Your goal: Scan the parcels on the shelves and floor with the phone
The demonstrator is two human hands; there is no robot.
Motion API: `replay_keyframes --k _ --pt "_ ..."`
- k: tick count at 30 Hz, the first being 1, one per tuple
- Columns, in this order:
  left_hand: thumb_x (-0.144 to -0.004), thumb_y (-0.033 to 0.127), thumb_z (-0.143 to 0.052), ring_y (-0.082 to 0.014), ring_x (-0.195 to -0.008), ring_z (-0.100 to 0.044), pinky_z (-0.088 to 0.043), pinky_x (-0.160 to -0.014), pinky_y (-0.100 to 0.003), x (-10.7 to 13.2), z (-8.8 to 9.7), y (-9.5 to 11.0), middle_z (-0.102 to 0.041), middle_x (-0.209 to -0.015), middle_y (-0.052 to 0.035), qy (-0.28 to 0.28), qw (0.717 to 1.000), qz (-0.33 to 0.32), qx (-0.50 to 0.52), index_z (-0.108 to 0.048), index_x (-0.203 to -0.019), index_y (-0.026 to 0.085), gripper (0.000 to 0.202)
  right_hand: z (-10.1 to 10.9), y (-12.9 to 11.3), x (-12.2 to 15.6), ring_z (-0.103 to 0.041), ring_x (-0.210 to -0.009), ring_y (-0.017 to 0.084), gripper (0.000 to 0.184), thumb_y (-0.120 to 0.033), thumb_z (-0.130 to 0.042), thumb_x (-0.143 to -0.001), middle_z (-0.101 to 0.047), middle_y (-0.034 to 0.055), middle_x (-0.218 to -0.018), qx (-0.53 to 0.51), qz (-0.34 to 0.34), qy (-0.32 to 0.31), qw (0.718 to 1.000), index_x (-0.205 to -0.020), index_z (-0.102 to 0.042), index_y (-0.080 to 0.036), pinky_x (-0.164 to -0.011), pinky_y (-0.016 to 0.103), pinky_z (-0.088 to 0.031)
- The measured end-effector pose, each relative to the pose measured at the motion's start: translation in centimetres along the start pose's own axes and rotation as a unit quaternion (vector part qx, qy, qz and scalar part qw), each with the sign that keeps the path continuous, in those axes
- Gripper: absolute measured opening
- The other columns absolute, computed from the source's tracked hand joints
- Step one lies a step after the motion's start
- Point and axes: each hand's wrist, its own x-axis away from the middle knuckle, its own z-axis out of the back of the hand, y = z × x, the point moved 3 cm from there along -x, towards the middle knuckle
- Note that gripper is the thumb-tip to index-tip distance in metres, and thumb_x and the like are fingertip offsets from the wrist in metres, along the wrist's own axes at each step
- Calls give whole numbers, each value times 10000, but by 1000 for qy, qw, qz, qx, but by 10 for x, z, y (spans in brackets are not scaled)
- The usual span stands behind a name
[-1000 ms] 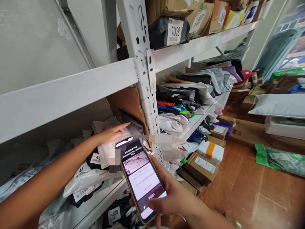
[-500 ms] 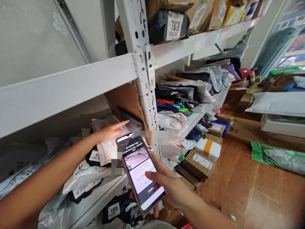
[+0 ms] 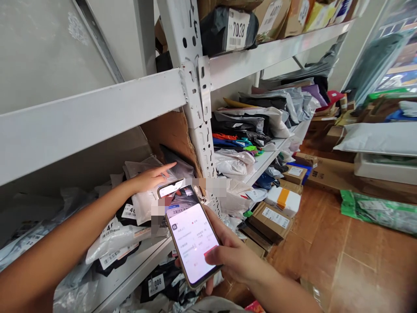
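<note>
My right hand (image 3: 231, 252) is wrapped round a smartphone (image 3: 192, 234), with the thumb low on its lit screen, touching near a red button. The screen shows a picture at the top and a white panel below. My left hand (image 3: 150, 177) reaches onto the shelf with its index finger stretched out, resting over a pale plastic mailing bag (image 3: 139, 208). Just past the fingertips, a dark grey bag (image 3: 177, 163) leans against a cardboard sheet (image 3: 172, 130). Labelled bags (image 3: 110, 237) lie below my left forearm. A blurred patch hides part of the phone's left edge.
A white perforated shelf post (image 3: 203, 143) stands just beyond the phone. A white beam (image 3: 91, 117) crosses above my left arm. To the right are shelves of stacked parcels and a cardboard box (image 3: 269, 219). A green-wrapped parcel (image 3: 374, 208) lies on the brown tiled floor (image 3: 325, 248).
The phone screen has switched from a dark pop-up with number lines to a white panel with a red button. My right thumb has shifted slightly lower. My left hand keeps its place.
</note>
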Motion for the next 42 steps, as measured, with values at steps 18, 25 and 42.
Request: replay_keyframes --k 18,25,42 --pt "-865 320 -400 -165 -918 -589 -435 -787 -243 -2 1 -1 -623 -1222 -21 5 998 -13 -68 -297 -1529 302 672 -5 -6 11 -740 -854 226 1123 -119 -763 -743 -705 69 -1058 45 -31 19 998 -1505 21 -372 -492 147 -563" --pt "-850 336 -444 -177 -1000 -581 -426 -844 -253 -3 0 -5 -615 -1226 -16 7 999 -9 -44 -309 -1523 310 687 -10 -6 10 -737 -849 230 1010 -136 -778 -724 -717 90 -1026 52 -30 22 998 -1491 -143 -310 -486 129 -549" --pt "-852 295 -427 -162 -937 -574 -420 -836 -264 -4 0 -4 -628 -1194 -28 13 999 -18 -43 -325 -1520 292 676 -12 -6 13 -733 -917 239 1027 -87 -780 -670 -711 68 -1116 47 4 24 999 -1482 -194 -316 -627 228 -554"
